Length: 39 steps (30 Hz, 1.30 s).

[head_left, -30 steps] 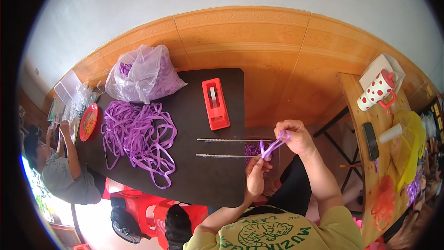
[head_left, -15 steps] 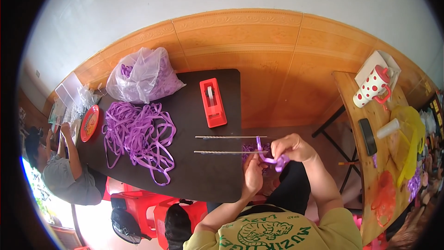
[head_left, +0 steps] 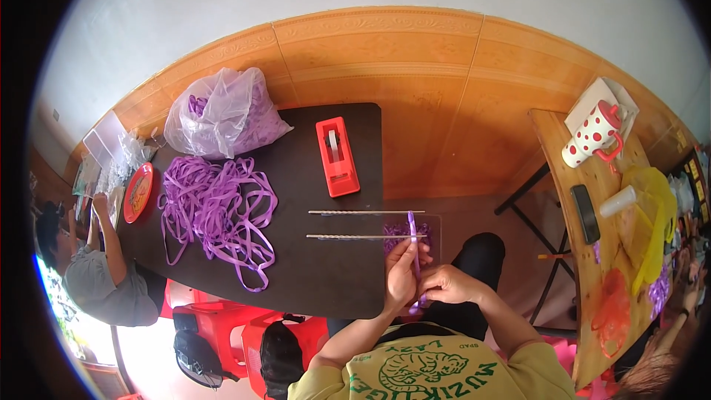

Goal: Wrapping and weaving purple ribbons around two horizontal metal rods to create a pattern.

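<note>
Black surface (head_left: 318, 274) carries two slim, twisted, silvery metal rods (head_left: 333, 212) jutting past its right edge. My left grip (head_left: 402, 275) pinches the flat, shiny purple ribbon (head_left: 412, 227) strung across them; my right grip (head_left: 450, 284), dropped from higher up, looks clamped on its tail, so it hangs straighter, probably tighter.

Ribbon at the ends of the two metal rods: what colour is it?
The ribbon is purple; it shows best in the head view.

Green capital letters (head_left: 485, 376) on yellow shirt (head_left: 433, 367), set around animal drawing (head_left: 415, 372). Dark item (head_left: 698, 178) at right edge bears yellow marks, too small to read.
</note>
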Tool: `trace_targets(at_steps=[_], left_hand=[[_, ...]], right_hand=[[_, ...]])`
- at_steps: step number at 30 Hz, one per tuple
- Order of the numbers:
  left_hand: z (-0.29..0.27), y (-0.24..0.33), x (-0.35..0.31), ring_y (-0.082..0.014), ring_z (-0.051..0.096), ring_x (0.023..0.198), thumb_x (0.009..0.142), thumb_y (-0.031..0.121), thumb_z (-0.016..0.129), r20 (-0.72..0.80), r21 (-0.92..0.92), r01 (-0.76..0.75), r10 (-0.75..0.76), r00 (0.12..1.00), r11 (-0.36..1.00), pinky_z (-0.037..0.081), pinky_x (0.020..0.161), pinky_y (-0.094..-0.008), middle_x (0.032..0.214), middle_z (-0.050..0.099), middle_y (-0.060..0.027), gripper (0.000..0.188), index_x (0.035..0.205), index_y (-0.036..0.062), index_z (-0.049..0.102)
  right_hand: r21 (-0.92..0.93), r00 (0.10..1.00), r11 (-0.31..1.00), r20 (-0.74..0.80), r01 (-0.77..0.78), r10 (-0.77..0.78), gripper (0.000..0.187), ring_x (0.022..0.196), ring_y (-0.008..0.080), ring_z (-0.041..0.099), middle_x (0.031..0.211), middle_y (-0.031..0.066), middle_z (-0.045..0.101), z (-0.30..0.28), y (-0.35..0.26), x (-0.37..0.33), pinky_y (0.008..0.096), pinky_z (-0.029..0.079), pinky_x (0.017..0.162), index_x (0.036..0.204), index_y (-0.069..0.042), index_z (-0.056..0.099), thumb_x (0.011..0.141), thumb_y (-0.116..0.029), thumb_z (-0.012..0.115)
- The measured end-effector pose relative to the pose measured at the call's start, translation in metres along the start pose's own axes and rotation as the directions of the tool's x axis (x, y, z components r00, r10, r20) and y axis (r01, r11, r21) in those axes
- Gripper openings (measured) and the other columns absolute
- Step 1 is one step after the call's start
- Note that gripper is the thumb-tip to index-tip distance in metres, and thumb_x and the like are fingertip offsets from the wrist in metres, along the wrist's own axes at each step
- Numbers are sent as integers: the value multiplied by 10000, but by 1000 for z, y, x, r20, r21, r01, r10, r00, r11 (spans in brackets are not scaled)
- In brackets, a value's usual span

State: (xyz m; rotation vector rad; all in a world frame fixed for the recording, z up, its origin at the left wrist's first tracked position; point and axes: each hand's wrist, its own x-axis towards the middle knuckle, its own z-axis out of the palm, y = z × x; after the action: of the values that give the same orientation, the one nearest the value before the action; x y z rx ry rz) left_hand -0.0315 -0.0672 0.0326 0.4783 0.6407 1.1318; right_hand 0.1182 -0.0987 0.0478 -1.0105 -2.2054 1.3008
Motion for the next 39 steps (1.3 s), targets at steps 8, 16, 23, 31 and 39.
trace_targets(at_steps=[8,16,23,31,39], left_hand=[[-15,-11,1,-111,554,680,947,122,529,-30,4,-25,25,999,1000,451,673,-232,810,626,-38,196,1081,20,629],[-22,-20,-17,-85,531,662,935,135,558,-71,138,-16,26,997,990,425,629,-223,772,620,-29,161,973,15,658],[-35,-33,-33,-102,556,796,935,118,544,-129,149,22,-2,992,989,428,734,-237,917,636,-59,173,1030,3,633],[-13,-15,-50,-171,486,1087,1007,249,395,-44,624,-242,343,938,743,380,953,-298,1223,516,-112,367,1248,-16,477],[10,11,-44,-69,517,718,965,106,493,-74,291,-40,64,995,956,425,661,-193,806,603,-24,164,998,-17,597]], right_hand=[[56,860,996,-504,-67,86,239,785,247,617,862,115,612,-2,2,-2,299,479,701,947,-22,655,741,82,592],[644,739,746,-583,168,337,116,554,68,523,682,7,539,6,-15,46,222,394,466,814,16,619,890,-71,617],[788,728,587,-512,186,456,144,770,78,573,817,38,645,31,8,54,220,453,697,890,26,662,903,-104,602],[806,742,583,-452,102,495,161,695,24,499,757,-26,600,49,-18,25,170,375,604,802,-13,628,923,-107,578],[605,845,795,-404,-39,349,101,717,67,555,795,30,611,44,-43,-7,228,449,616,899,42,623,908,-35,559]])
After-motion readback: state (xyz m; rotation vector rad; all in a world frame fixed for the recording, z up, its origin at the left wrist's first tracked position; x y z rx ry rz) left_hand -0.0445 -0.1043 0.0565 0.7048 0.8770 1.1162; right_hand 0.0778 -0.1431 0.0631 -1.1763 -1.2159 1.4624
